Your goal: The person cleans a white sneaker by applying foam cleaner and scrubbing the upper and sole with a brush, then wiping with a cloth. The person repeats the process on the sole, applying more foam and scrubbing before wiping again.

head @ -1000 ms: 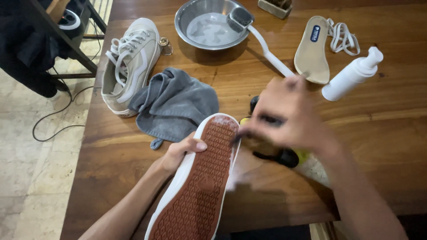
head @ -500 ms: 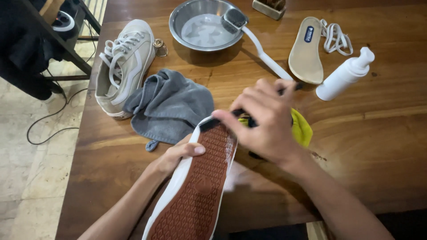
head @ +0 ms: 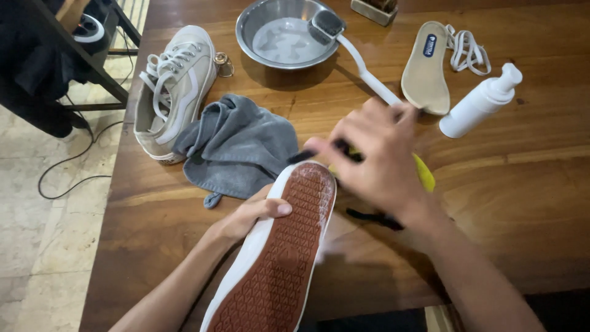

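While the left hand (head: pixel 249 215) grips the side of an upturned sneaker (head: pixel 276 258), thumb laid on its white edge, the shoe's reddish-brown sole faces up and its toe points toward the grey cloth (head: pixel 236 147) on the wooden table (head: pixel 522 203). The right hand (head: pixel 375 163) hovers blurred just beyond the toe, fingers curled around a dark-handled brush (head: pixel 307 154) whose tip meets the sole's front. Farther off lie a second sneaker (head: pixel 175 89), a metal bowl (head: pixel 283 37), an insole (head: pixel 425 67) and a white pump bottle (head: pixel 479 101).
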